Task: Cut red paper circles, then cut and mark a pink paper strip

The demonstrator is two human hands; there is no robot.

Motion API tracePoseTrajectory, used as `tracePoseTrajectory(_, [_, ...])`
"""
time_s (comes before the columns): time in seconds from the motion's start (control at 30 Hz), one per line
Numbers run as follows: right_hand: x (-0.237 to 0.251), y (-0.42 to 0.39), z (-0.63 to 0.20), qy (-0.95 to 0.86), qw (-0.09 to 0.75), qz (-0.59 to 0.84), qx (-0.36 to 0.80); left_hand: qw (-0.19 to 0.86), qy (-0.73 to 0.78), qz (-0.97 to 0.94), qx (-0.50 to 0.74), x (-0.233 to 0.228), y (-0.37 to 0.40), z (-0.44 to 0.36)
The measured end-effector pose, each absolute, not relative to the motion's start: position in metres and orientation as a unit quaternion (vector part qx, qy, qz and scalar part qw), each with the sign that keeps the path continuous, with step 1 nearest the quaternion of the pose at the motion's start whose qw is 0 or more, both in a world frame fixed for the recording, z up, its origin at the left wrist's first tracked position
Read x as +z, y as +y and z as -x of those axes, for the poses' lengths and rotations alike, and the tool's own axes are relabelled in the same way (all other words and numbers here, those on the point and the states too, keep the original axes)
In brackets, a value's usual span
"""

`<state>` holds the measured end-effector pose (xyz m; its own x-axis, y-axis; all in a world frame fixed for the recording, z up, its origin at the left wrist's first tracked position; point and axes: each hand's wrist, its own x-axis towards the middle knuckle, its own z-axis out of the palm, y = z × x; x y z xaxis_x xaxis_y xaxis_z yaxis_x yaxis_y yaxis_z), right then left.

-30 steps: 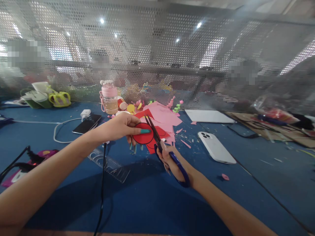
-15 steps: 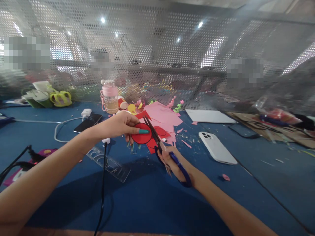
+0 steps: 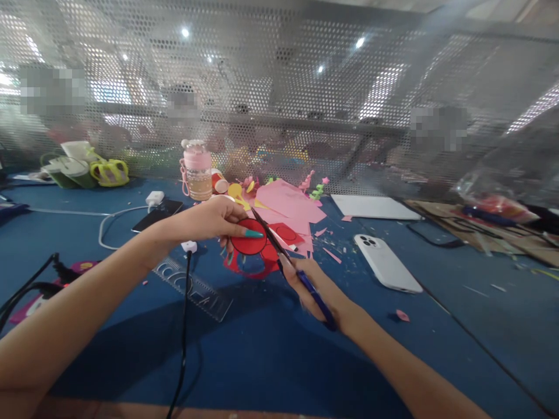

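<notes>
A wide table (image 3: 271, 361) covered in deep blue felt-like cloth fills the lower view, and a grey perforated metal screen (image 3: 305, 87) with round holes stands along its far edge, with ceiling lights and blurred figures showing through it. The left hand (image 3: 209, 222) is closed in a pinch on a red paper disc (image 3: 248, 243) with a dark drawn outline, thumb on top, held above the cloth near the middle of the table. The right hand (image 3: 312, 286) is wrapped around the blue plastic handles of a pair of scissors (image 3: 288, 259), whose thin dark blades run up along the disc's right edge. A curling red offcut (image 3: 247, 269) hangs just under the disc. Behind it lies a loose heap of flat pink paper sheets (image 3: 290, 203) with small scraps scattered around. A glossy white smartphone (image 3: 386, 263) lies face down to the right, well apart from the hands. A clear plastic stencil ruler (image 3: 194, 286) lies under the left forearm beside a black cable (image 3: 183, 326). A pink-lidded bottle (image 3: 195, 171) stands upright near the screen, and a dark phone (image 3: 157, 215) lies plugged into a white charger (image 3: 154, 198).
</notes>
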<state>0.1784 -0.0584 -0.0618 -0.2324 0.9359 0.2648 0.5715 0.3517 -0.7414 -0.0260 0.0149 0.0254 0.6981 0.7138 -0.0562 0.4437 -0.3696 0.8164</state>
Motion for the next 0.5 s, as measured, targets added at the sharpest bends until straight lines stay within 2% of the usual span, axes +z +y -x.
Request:
tracePoseTrajectory(0.13, [-0.061,-0.055,-0.181,-0.723,0.386,0.505,0.271,0.443,0.358,-0.8,0.19,0.023,0.017,0.025])
tracePoseTrajectory(0.3, [-0.071,-0.052,-0.185,-0.627,0.433,0.49,0.424,0.493,0.362,-0.748,0.258,0.015,0.022,0.02])
tracePoseTrajectory(0.5, [-0.078,-0.047,-0.18,-0.51,0.487,0.459,0.54,0.525,0.358,-0.686,0.354,0.0,0.025,0.013])
